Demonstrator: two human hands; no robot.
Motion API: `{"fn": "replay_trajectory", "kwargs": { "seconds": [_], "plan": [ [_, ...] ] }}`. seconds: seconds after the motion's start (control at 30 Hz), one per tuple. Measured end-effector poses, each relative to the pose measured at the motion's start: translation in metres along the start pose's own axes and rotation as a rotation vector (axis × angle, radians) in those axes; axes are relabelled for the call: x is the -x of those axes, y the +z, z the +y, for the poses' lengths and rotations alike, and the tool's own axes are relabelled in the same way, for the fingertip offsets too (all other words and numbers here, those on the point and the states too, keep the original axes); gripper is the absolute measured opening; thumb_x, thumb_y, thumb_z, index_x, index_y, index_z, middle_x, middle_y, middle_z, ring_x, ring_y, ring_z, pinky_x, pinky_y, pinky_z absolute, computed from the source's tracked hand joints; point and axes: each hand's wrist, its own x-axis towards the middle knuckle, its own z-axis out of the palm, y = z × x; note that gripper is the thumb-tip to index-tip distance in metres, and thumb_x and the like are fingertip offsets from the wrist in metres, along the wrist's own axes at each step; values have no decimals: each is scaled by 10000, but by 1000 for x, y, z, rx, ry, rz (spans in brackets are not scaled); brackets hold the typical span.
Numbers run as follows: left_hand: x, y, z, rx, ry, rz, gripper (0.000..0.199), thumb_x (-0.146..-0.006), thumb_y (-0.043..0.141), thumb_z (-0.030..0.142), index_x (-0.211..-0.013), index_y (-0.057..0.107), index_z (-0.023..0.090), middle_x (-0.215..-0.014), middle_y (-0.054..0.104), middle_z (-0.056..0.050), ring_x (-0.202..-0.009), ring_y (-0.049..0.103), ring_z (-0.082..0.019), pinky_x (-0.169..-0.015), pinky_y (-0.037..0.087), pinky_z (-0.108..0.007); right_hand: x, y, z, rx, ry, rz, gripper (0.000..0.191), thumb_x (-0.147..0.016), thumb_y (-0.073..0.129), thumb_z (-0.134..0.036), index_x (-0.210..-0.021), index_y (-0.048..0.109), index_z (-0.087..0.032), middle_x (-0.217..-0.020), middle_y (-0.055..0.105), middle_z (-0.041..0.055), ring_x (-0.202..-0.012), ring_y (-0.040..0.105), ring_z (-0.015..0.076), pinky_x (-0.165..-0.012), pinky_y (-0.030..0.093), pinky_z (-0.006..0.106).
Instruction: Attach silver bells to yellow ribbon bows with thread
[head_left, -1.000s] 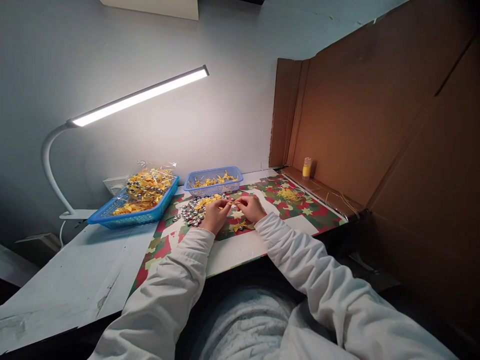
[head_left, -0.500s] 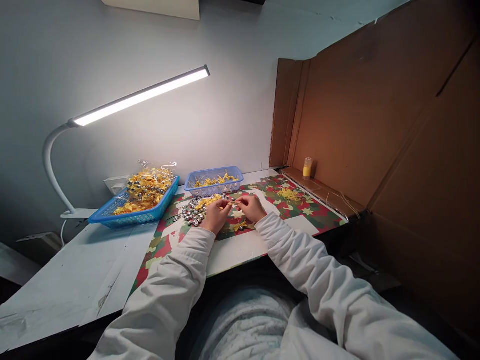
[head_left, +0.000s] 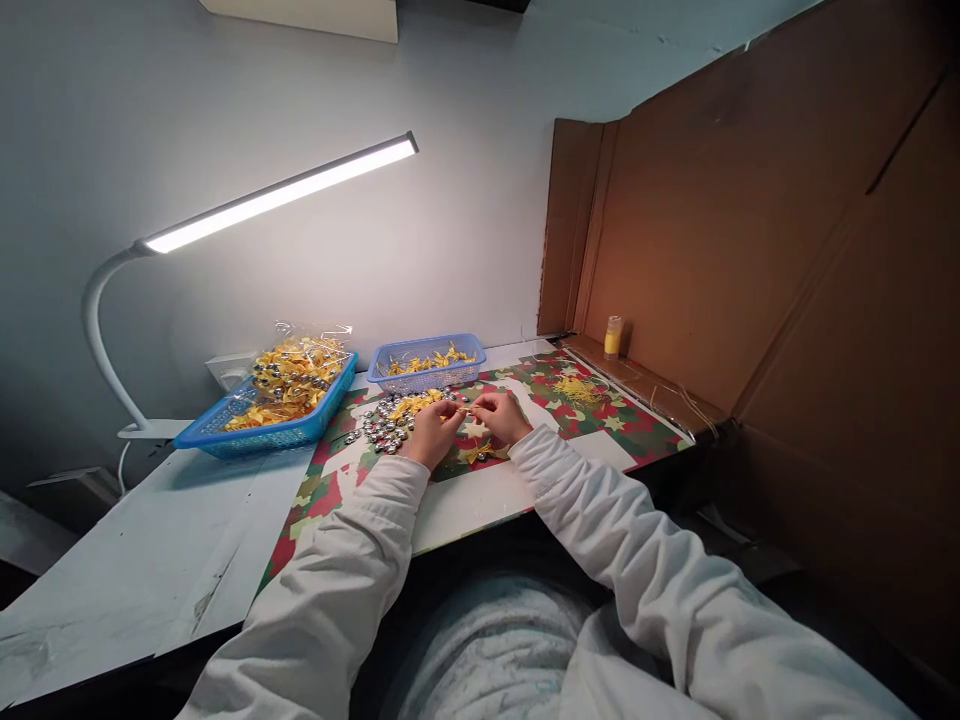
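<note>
My left hand (head_left: 435,432) and my right hand (head_left: 502,415) meet above the patterned mat, fingers of each pinched together. Between the fingertips is a small yellowish piece, too small to make out clearly. Just beyond my left hand lie yellow ribbon pieces (head_left: 411,405), beside a pile of silver bells (head_left: 382,425). A yellow bow with a silver bell (head_left: 481,454) rests on the mat below my hands.
A blue basket (head_left: 270,437) with bagged yellow pieces stands left, a second basket (head_left: 427,377) behind my hands. Yellow strings (head_left: 577,390) and a small bottle (head_left: 613,338) are at right, near a cardboard wall (head_left: 712,250). A lit lamp (head_left: 285,193) hangs above.
</note>
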Motion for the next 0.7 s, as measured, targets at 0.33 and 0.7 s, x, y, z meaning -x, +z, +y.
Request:
{"fn": "replay_trajectory", "kwargs": {
  "seconds": [0.33,0.7],
  "plan": [
    [2,-5,5,-206,10,-133,251,-728,574,378,-675,660,147,-619,635,-31,-593,545,-151,-578,367,-250,-3,-5,8,274,-71,5,139,-677,612,-199,-550,601,-146,-503,539,-26,-522,477,96,-528,349,217],
    [4,-21,6,-243,104,-656,233,-639,687,412,-681,688,183,-708,673,-23,-634,561,-150,-567,368,-241,-4,-6,13,351,5,-10,202,-673,601,-184,-481,542,-161,-460,516,-29,-514,505,107,-526,363,217]
  ]
}}
